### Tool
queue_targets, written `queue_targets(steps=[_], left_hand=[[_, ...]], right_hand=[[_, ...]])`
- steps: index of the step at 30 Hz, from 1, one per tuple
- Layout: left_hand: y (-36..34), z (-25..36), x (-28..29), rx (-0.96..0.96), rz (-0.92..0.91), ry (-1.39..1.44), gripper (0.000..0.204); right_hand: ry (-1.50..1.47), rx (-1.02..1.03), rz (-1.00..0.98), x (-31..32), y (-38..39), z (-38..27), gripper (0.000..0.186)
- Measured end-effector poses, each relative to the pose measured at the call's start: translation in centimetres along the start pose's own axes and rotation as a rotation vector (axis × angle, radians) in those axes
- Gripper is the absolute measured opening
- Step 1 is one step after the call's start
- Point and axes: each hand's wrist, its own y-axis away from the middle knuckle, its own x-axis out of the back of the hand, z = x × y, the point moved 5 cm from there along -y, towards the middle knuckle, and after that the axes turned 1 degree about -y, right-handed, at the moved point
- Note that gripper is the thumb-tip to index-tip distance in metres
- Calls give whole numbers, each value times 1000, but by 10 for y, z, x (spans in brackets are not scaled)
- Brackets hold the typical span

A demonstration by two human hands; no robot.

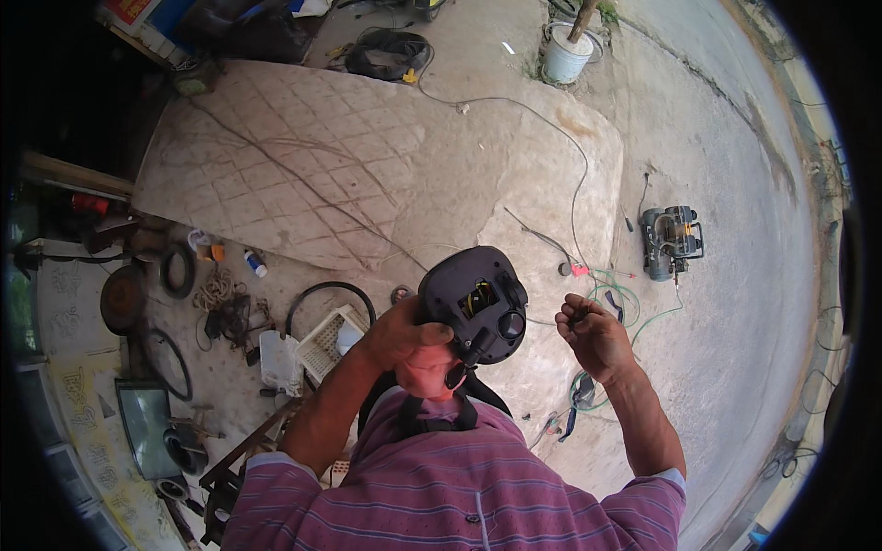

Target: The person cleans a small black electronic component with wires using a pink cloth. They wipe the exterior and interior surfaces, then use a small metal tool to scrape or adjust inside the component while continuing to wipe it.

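My left hand (404,332) is closed on the left side of a black rounded plastic housing (496,335) in front of my chest. The housing has a round knob and an opening with yellow wires inside. Below it shows a pinkish-red shape (430,369) that I cannot make out, with black straps near my chest. Off to the right, apart from the housing, my right hand (597,342) has its fingers curled together around something small and dark, too hidden to name.
A pale basket (323,349), black tyres (176,270) and a coiled rope (213,290) lie at left. A small air compressor (672,242) with a green hose (636,303) stands at right. At the back are a white bucket (566,60) and a black hose coil (386,55).
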Motion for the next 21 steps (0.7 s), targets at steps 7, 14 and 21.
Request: queue_targets(steps=[7, 14, 21], left_hand=[[-6, -6, 0, -45, 83, -129, 64], [-7, -3, -7, -116, 130, -256, 67], [-6, -6, -10, -213, 138, -280, 52]], right_hand=[[105, 109, -95, -48, 24, -12, 27], [165, 126, -101, -60, 31, -7, 26], [269, 221, -138, -71, 35, 5, 27]])
